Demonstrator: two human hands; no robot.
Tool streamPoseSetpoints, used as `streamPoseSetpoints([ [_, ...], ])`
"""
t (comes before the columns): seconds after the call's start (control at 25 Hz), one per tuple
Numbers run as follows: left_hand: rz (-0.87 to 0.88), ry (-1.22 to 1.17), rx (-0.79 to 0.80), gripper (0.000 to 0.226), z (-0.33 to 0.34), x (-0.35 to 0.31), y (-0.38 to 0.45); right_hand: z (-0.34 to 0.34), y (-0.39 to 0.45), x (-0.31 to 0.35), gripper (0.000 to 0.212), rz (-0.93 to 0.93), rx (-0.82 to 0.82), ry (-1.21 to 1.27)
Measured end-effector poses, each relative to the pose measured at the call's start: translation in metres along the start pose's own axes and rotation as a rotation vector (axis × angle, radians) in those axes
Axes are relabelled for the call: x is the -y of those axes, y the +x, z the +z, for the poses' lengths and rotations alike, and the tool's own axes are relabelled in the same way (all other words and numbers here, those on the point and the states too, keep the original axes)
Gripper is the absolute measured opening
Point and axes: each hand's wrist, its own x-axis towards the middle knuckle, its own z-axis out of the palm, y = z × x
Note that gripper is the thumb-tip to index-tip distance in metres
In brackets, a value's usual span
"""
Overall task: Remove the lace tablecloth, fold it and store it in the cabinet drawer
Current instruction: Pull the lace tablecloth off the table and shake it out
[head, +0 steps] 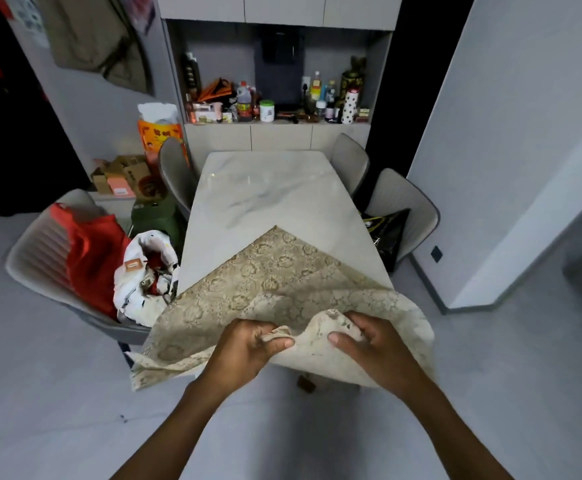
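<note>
Marble counter (265, 188) at frame centre, four chairs around it.
Left hand (248, 348) and right hand (372, 341) each pinch the one lace tablecloth (265, 282), lower centre.

Views: one, head-worn, wide-angle.
Position: above the near end of the table (275, 188).
Facing: forward and down, along the table toward the cabinet (279, 136) at upper centre.
Nearness: close; forearms enter from the bottom edge.
Shared area: none, single view.

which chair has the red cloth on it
The near chair left of the table, with the red cloth draped over it; the other three show none.
</note>
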Motion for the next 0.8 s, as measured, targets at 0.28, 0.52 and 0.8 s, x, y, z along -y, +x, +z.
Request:
streamPoseSetpoints([
  [0.28,-0.083,0.067,0.104,0.029,-0.024,0.069,-0.161,0.046,-0.085,0.052,0.018,0.027,-0.215,0.224],
  [0.52,-0.264,0.076,0.042,0.017,-0.038,0.079,-0.227,0.001,-0.131,0.053,0.032,0.079,-0.324,0.169],
  [0.8,-0.163,0.138,0.060,0.041,-0.001,0.004,-0.208,-0.066,-0.177,-0.001,0.033,0.324,-0.540,0.241],
])
